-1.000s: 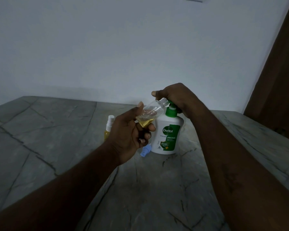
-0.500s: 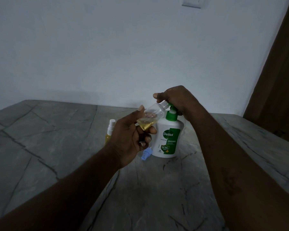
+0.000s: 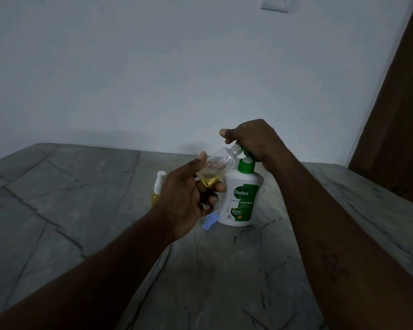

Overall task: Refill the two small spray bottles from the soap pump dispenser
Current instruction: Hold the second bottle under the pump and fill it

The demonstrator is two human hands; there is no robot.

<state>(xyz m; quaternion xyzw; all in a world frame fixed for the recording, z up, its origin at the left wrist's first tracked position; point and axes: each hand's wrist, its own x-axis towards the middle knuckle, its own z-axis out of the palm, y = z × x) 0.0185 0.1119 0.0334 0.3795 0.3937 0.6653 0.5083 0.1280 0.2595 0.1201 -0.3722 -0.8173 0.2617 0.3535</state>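
Observation:
A white Dettol soap pump dispenser (image 3: 242, 198) with a green pump stands on the grey stone table (image 3: 81, 201). My right hand (image 3: 255, 139) is curled over the pump head. My left hand (image 3: 186, 194) holds a small clear spray bottle (image 3: 218, 167), uncapped and tilted, its open neck against the pump nozzle. A little yellow liquid lies in its lower end. A second small spray bottle (image 3: 158, 186) with a white top and yellow liquid stands behind my left hand, partly hidden.
A light blue spray cap (image 3: 209, 221) lies on the table against the dispenser's left foot. A white wall rises behind the table, with a switch plate (image 3: 274, 3) high up. A brown door or panel (image 3: 396, 103) stands at the right.
The view has tilted up slightly, so hands and bottles sit lower in frame. The pump head has risen a little under my right hand. My left hand keeps the tilted bottle at the nozzle.

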